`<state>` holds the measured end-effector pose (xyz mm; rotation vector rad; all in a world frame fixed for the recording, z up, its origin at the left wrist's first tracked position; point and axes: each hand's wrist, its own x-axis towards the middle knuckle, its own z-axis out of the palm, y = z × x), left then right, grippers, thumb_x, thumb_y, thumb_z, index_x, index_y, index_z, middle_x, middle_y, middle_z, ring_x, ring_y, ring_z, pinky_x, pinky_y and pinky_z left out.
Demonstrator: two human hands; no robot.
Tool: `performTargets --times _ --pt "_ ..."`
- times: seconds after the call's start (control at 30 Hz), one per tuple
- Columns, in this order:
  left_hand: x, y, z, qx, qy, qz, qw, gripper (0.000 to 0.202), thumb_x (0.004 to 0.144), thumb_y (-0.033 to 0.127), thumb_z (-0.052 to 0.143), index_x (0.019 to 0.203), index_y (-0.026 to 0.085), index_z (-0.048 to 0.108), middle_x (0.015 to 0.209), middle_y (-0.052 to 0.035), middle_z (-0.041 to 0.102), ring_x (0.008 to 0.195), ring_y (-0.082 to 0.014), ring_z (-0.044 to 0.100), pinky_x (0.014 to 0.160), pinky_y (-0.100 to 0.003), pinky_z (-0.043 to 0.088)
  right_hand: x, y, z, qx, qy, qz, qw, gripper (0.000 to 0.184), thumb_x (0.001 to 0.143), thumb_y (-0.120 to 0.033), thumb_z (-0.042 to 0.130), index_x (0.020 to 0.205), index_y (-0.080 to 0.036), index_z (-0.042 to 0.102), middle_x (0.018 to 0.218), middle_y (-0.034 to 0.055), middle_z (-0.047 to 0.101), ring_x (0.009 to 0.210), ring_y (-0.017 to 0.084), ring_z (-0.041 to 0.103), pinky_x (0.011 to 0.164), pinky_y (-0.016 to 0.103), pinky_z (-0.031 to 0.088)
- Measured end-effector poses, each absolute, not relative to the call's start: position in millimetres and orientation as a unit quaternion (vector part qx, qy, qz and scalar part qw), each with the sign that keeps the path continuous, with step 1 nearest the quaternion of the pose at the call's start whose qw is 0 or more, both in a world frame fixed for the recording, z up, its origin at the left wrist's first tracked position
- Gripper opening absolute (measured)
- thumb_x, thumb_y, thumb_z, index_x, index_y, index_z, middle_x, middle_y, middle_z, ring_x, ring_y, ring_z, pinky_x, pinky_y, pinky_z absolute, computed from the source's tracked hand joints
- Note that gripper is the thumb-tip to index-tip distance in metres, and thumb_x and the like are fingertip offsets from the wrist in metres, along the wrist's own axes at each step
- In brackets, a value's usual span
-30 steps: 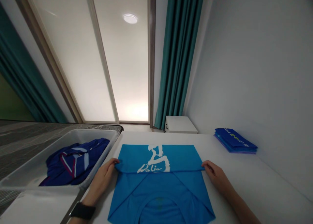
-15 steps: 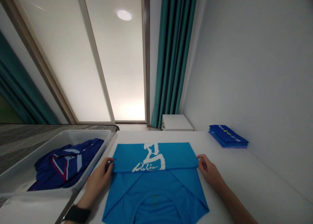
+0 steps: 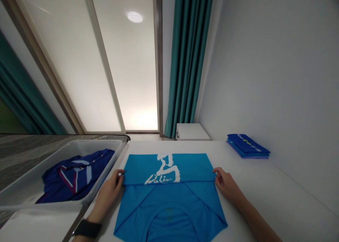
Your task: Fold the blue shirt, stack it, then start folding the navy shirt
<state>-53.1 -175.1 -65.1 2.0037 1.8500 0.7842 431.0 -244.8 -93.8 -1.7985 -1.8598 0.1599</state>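
Note:
A bright blue T-shirt [image 3: 172,199] lies flat on the white table, its neckline toward me and its sleeves folded in at a slant. Its far part is folded over in a straight band that bears white brush lettering and the word "Dalian". At the band's left edge, my left hand [image 3: 111,189] pinches the cloth between thumb and fingers; a black watch is on that wrist. My right hand [image 3: 226,185] pinches the band's right edge in the same way.
To the left stands a translucent plastic bin [image 3: 100,180] holding a dark blue garment [image 3: 76,175] with white and red stripes. A stack of folded blue clothes [image 3: 247,146] lies at the table's [image 3: 265,196] right, by the wall. Beyond the far edge is a small white cabinet [image 3: 192,132].
Both hands stay at the band's edges and the T-shirt keeps its folded shape. The whole view has shifted very slightly.

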Motion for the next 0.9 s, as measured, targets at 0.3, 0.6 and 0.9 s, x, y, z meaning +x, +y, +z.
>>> performTargets --times 0.3,0.6,0.9 --pt "-48.2 -178.4 -54.9 0.695 0.656 0.252 0.153 0.035 0.089 0.043 0.030 0.105 0.020 0.050 0.072 -0.0031 0.064 0.067 -0.0245 0.065 0.063 -0.032 0.044 430.2 -248.1 -88.4 -0.670 -0.685 0.054 0.281 0.023 0.082 -0.034 0.041 0.090 -0.021 0.059 0.056 -0.0033 0.050 0.055 0.018 0.050 0.064 0.032 0.039" --pt "-48.5 -179.3 -55.0 0.696 0.648 0.270 0.150 0.030 0.087 0.039 0.037 0.104 0.020 0.053 0.069 -0.0012 0.065 0.065 -0.0234 0.065 0.062 -0.031 0.044 429.3 -244.3 -85.5 -0.657 -0.677 0.020 0.331 0.025 0.082 -0.030 0.039 0.082 -0.022 0.062 0.075 0.0070 0.065 0.071 0.023 0.058 0.072 0.037 0.044" --pt "-46.8 -179.8 -52.5 0.700 0.651 0.250 0.151 0.034 0.088 0.042 0.034 0.107 0.020 0.052 0.066 -0.0001 0.061 0.063 -0.0232 0.063 0.059 -0.031 0.042 431.2 -242.6 -91.0 -0.648 -0.701 0.032 0.297 0.023 0.083 -0.026 0.040 0.083 -0.020 0.062 0.076 0.0059 0.063 0.070 0.021 0.056 0.071 0.036 0.043"
